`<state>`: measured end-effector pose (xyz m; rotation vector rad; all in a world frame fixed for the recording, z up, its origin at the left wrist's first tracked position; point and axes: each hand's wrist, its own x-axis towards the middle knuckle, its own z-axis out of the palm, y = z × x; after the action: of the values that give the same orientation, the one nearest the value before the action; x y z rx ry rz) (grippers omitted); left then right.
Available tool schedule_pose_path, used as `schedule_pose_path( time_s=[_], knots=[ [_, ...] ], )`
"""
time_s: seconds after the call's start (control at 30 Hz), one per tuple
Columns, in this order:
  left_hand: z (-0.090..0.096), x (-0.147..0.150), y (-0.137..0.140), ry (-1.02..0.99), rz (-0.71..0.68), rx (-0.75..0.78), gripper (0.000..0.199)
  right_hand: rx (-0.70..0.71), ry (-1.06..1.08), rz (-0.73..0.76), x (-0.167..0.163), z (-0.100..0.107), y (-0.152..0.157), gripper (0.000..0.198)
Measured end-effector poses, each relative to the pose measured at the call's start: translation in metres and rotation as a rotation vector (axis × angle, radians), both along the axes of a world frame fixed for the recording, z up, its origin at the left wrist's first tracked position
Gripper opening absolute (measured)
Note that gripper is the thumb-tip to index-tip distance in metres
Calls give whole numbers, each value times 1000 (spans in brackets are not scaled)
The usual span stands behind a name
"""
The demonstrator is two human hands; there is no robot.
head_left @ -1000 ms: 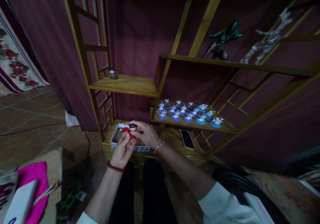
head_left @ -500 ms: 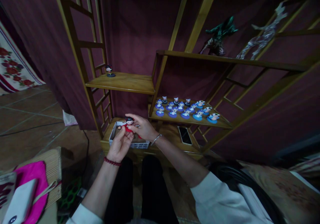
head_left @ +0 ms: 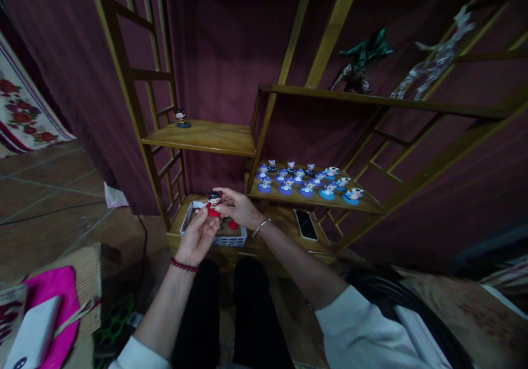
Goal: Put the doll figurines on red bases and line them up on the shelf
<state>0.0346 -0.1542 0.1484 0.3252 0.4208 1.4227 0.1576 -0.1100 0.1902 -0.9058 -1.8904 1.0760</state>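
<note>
Both hands hold one small figurine [head_left: 214, 199] with black hair and a red body, upright above a shallow white box. My left hand [head_left: 198, 238] grips its lower red part from the near left, and my right hand [head_left: 239, 210] pinches it from the right. Below them, the box [head_left: 231, 241] sits on the bottom shelf, with red pieces [head_left: 233, 225] and other small items inside, partly covered by my hands. A similar dark-haired figurine [head_left: 180, 118] stands on a round dark base on the left middle shelf.
Several blue and purple figurines [head_left: 307, 187] stand in rows on the right shelf [head_left: 371, 206]. Below them lies a phone [head_left: 306, 224]. Higher up stand a green statue [head_left: 365, 58] and a clear one [head_left: 437, 61]. A white device [head_left: 33, 333] rests on pink cloth at the lower left.
My right hand has shifted slightly to the right, and more of the red piece in the box shows. The figurine stays in both hands, its red body a little more visible.
</note>
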Motion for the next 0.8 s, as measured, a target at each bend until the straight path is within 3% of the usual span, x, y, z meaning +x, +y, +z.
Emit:
schedule_pose_path(
  time_s=[0.4,0.8],
  knots=[
    [9,-2,2,21,24,-38,9,-22,101,9,-4,-5,0,23],
    [11,-3,-1,48,-1,-11,9,-188,189,31,-6,3,-4,28]
  ],
)
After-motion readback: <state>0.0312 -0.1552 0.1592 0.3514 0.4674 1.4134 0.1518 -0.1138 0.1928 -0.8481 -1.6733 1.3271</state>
